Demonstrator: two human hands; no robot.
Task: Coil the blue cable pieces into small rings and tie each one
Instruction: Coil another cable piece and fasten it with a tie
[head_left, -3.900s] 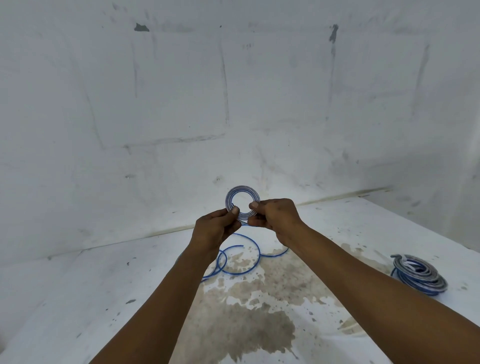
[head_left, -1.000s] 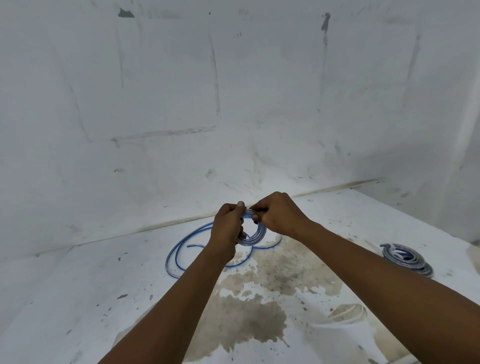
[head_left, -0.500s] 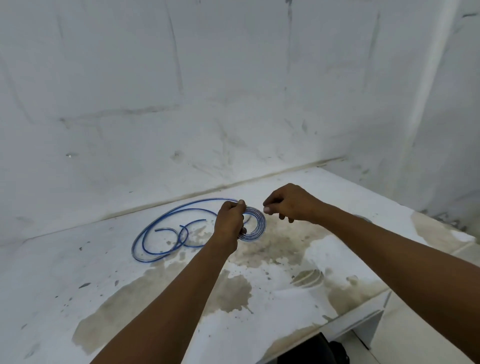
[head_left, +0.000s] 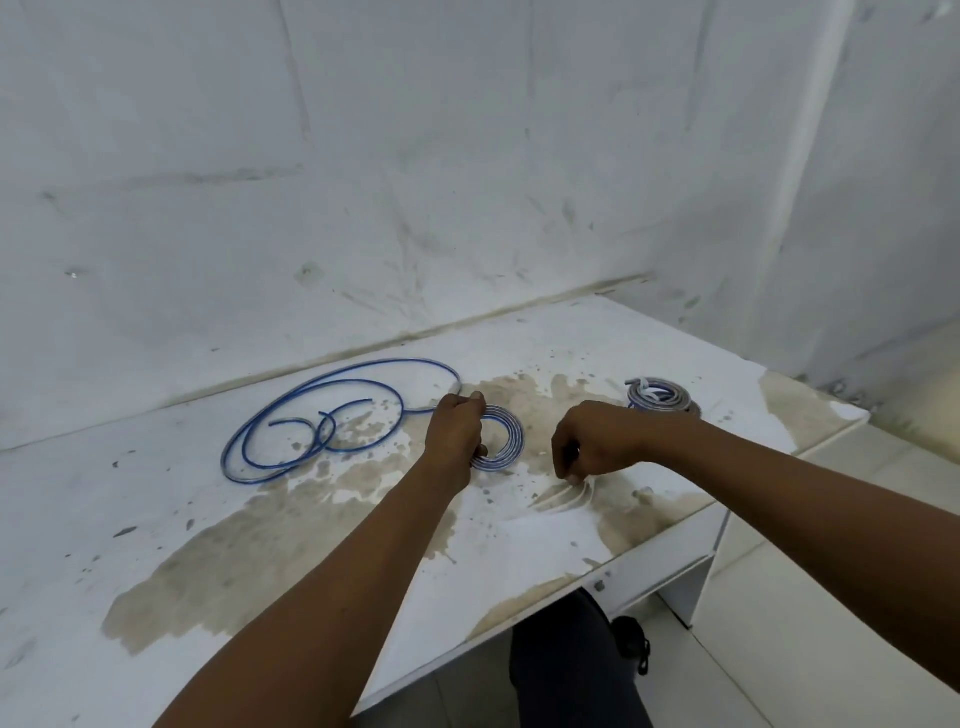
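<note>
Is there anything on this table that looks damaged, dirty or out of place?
Yes. The white table has large brown stains where its surface looks worn away, from the middle to the right edge. The loose blue cable sprawls uncoiled beside them. Nothing looks spilled.

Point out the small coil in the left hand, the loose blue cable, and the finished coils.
small coil (head_left: 511, 441), head view, right arc
loose blue cable (head_left: 363, 383), head view, upper loop
finished coils (head_left: 662, 397), head view, top

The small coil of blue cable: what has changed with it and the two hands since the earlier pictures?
The small coil came down from mid-air to the table. The right hand let go of it and reaches the white ties. The left hand still grips the coil; the loose cable stays uncoiled.
</note>
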